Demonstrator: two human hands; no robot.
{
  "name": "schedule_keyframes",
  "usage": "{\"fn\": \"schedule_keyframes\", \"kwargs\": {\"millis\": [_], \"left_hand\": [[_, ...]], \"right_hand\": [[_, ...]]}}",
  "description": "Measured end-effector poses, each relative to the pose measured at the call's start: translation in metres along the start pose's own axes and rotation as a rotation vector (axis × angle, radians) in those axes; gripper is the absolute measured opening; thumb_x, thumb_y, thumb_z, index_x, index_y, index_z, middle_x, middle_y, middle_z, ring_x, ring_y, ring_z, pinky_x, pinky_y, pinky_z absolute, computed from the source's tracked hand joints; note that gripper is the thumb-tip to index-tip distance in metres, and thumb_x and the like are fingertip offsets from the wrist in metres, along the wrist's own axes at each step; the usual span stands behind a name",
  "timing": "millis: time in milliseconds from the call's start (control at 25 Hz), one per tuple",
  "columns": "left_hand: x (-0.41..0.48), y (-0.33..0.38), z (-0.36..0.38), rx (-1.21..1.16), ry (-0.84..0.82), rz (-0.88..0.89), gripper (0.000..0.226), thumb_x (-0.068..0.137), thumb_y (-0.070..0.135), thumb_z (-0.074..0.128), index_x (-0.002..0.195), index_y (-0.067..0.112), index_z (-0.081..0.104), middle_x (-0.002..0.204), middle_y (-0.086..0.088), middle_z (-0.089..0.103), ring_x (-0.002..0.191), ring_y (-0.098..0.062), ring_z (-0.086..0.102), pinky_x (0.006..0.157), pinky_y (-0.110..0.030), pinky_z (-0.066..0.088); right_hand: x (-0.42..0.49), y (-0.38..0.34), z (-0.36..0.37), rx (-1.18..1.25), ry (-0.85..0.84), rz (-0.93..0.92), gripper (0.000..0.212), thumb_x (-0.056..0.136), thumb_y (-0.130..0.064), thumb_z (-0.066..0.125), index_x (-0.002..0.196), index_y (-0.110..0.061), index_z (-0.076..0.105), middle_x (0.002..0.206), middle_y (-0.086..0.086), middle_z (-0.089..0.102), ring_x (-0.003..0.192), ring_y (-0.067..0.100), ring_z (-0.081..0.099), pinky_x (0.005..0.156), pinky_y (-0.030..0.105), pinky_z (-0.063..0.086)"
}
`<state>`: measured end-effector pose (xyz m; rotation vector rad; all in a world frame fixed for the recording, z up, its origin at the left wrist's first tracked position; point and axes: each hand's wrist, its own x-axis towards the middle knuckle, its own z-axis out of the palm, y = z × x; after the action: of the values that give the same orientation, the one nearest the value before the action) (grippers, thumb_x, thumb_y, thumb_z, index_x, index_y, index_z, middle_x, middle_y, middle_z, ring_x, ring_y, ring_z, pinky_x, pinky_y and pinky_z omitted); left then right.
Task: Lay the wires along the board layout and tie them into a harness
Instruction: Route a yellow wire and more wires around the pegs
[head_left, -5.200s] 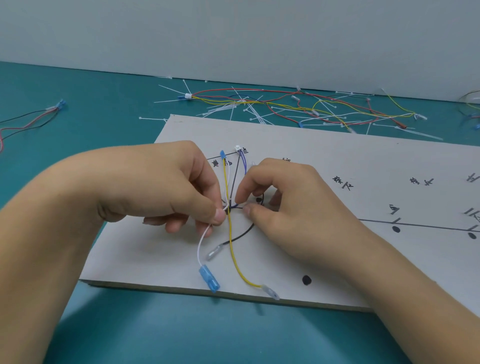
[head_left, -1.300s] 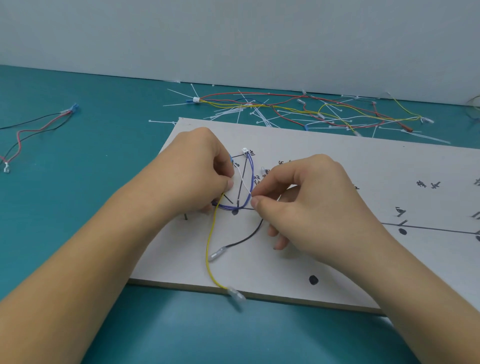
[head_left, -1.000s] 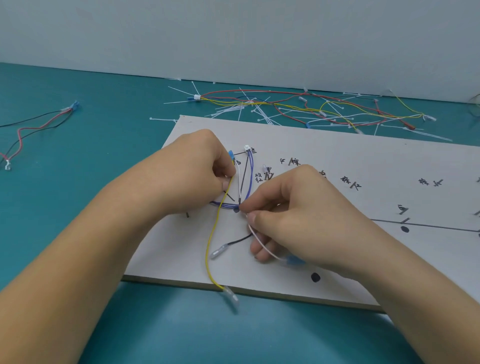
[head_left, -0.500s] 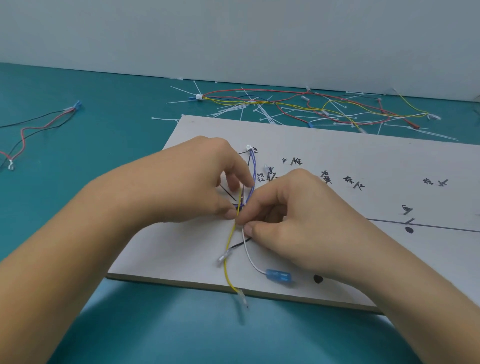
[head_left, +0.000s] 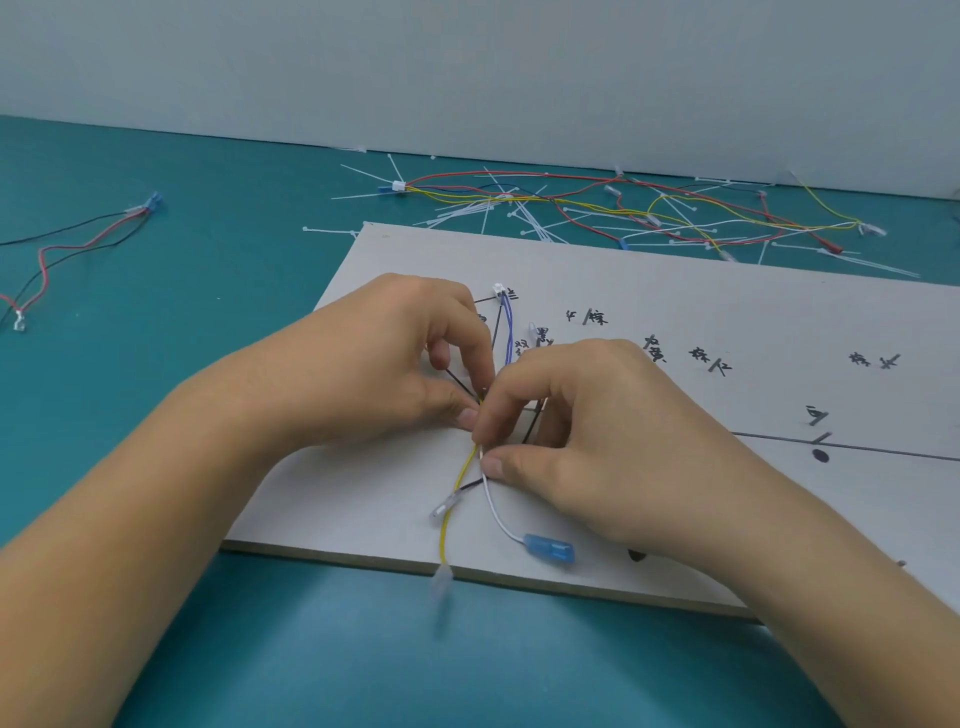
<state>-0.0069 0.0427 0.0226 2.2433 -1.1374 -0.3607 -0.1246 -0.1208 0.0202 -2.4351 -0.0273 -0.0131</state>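
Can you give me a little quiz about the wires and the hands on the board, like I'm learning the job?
1. True or false: the yellow wire reaches past the near edge of the board.
2. What colour is the terminal on the end of the white wire? A red, B blue, C green.
3. Which hand pinches the white wire?
Key: 1 true. 2 B, the blue terminal. 3 The right hand; the left hand pinches the yellow wire.
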Motion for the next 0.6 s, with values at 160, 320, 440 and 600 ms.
{"fn": "schedule_keyframes", "kwargs": {"millis": [160, 320, 440, 600], "left_hand": [[0.001, -0.004, 0.001, 0.028, -0.032, -0.012, 0.016, 0.079, 0.027, 0.086, 0.081, 0.035, 0.072, 0.102, 0.014, 0.061, 0.095, -0.007, 0.06, 0.086, -0.038, 0.051], [-0.001, -0.009, -0.002, 0.051, -0.098, -0.011, 0.014, 0.088, 0.03, 0.08, 0.093, 0.039, 0.072, 0.113, 0.021, 0.057, 0.105, -0.005, 0.058, 0.094, -0.042, 0.05], [-0.002, -0.01, -0.003, 0.082, -0.118, -0.013, 0.016, 0.09, 0.032, 0.078, 0.094, 0.044, 0.068, 0.116, 0.026, 0.052, 0.107, -0.003, 0.057, 0.095, -0.043, 0.049], [-0.001, -0.012, -0.002, 0.1, -0.087, -0.025, 0.015, 0.089, 0.032, 0.078, 0.086, 0.04, 0.066, 0.115, 0.026, 0.05, 0.107, -0.003, 0.055, 0.094, -0.042, 0.049]], "right_hand": [[0.001, 0.001, -0.004, -0.014, -0.013, -0.002, 0.013, 0.08, -0.022, 0.084, 0.078, -0.03, 0.075, 0.059, -0.044, 0.055, 0.067, -0.021, 0.054, 0.062, 0.001, 0.039], [0.002, 0.001, -0.006, -0.012, -0.018, -0.001, 0.012, 0.08, -0.021, 0.083, 0.079, -0.03, 0.075, 0.06, -0.044, 0.055, 0.066, -0.019, 0.055, 0.062, 0.001, 0.039], [0.002, 0.001, -0.005, -0.01, -0.016, -0.015, 0.012, 0.079, -0.022, 0.084, 0.079, -0.03, 0.075, 0.06, -0.044, 0.055, 0.066, -0.018, 0.056, 0.061, 0.001, 0.039], [0.002, 0.002, -0.005, 0.011, -0.025, -0.029, 0.012, 0.079, -0.02, 0.085, 0.078, -0.028, 0.076, 0.058, -0.042, 0.056, 0.065, -0.019, 0.056, 0.06, 0.0, 0.038]]}}
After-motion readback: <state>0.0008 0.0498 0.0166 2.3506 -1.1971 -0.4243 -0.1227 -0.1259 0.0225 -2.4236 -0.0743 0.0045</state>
